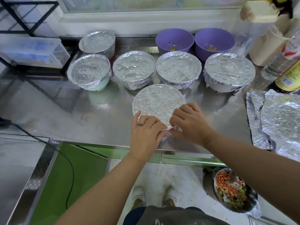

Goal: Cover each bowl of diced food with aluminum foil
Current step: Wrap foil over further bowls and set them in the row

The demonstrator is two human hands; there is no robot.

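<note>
A bowl with crinkled foil stretched over its top (158,101) stands near the front edge of the steel counter (97,114). My left hand (146,132) and my right hand (190,122) both pinch the foil's near edge (168,127) down against the rim. Behind it stand several foil-covered bowls, among them a mint one (90,72), two in the middle (134,69) (178,68) and a white one (228,70). Two purple bowls (174,40) (214,41) at the back are uncovered, with a few yellow bits inside.
Loose crumpled foil sheets (276,122) lie at the right of the counter. Bottles (287,75) and a cream container (263,43) crowd the back right. A bin of food scraps (232,190) sits on the floor at the right. A black cable (69,168) hangs left.
</note>
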